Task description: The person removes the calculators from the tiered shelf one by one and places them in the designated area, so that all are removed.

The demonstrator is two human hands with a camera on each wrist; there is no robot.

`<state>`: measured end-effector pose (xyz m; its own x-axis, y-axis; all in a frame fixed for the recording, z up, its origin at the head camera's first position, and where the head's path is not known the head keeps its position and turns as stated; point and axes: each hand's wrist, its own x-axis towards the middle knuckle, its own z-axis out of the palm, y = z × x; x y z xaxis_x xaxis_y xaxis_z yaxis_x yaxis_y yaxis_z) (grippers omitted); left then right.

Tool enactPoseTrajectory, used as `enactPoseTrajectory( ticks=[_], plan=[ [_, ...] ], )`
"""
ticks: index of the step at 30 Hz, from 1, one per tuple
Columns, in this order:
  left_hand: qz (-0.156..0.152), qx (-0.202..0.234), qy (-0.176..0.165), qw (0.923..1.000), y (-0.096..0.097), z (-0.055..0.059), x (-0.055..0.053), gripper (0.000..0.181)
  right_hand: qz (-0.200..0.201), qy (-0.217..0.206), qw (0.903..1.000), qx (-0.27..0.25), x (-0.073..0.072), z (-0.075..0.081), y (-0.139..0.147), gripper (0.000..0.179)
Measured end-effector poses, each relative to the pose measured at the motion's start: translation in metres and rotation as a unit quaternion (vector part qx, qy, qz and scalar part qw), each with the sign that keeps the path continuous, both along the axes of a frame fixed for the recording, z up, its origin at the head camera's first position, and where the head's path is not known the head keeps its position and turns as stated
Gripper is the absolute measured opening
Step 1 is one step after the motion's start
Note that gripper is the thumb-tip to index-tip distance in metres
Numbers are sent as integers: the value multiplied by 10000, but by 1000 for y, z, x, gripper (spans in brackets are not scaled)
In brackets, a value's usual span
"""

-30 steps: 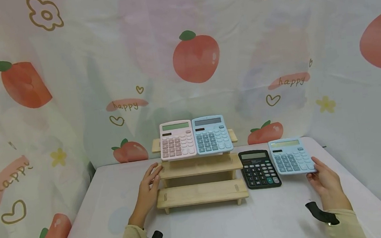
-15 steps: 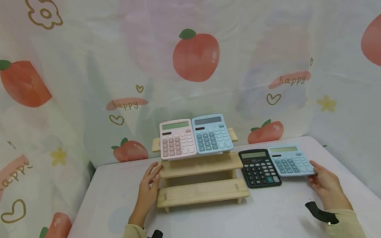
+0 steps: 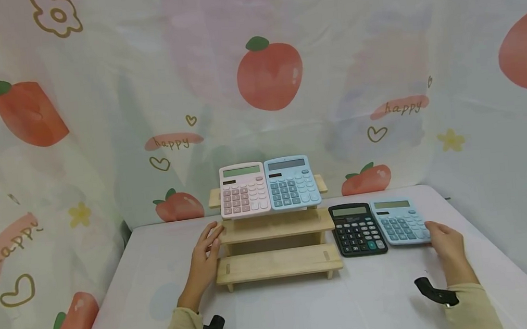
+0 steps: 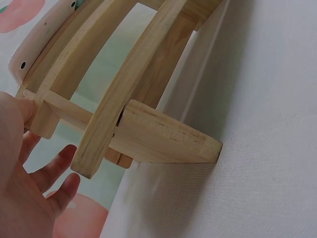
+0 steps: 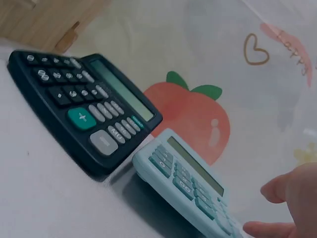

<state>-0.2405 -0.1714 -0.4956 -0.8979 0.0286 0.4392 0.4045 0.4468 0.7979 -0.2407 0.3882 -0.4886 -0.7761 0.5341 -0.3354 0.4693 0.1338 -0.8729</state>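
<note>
My left hand (image 3: 204,258) rests its fingertips against the left end of the middle step of a wooden three-tier stand (image 3: 279,265). In the left wrist view, the fingers (image 4: 59,191) are spread loosely beside the planks. At the right, my right hand (image 3: 446,242) is at the lower right edge of a light blue calculator (image 3: 400,221), which lies face up on the table. The right wrist view shows thumb and finger apart, one fingertip (image 5: 255,229) right at the calculator's edge. A black calculator (image 5: 81,109) lies close beside it, next to the stand.
On the stand's top tier lean a pink calculator (image 3: 244,191) and another blue calculator (image 3: 292,183), side by side. The white table (image 3: 296,318) meets a fruit-printed cloth backdrop (image 3: 264,7) behind and at both sides.
The blue calculator in my right hand has come down and now lies beside the black one. My right fingers have loosened at its edge. The left hand stays on the stand.
</note>
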Motion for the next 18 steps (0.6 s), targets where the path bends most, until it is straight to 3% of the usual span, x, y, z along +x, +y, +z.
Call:
enactPoseTrajectory(
  ticks=[5,12,15,18],
  plan=[
    [23,-47,39,10000,0,1,0,37,385,-270,9963,725,0,0,-4,76],
    [11,-37,122,9999,0,0,-1,37,842,-612,9775,1834,5,7,-7,79],
    [19,-61,144,9999,0,-1,-2,36,913,-554,9720,2092,7,12,-8,77],
    [25,-68,146,9999,0,-2,-3,36,893,-371,9737,2064,7,18,-11,75]
  ],
)
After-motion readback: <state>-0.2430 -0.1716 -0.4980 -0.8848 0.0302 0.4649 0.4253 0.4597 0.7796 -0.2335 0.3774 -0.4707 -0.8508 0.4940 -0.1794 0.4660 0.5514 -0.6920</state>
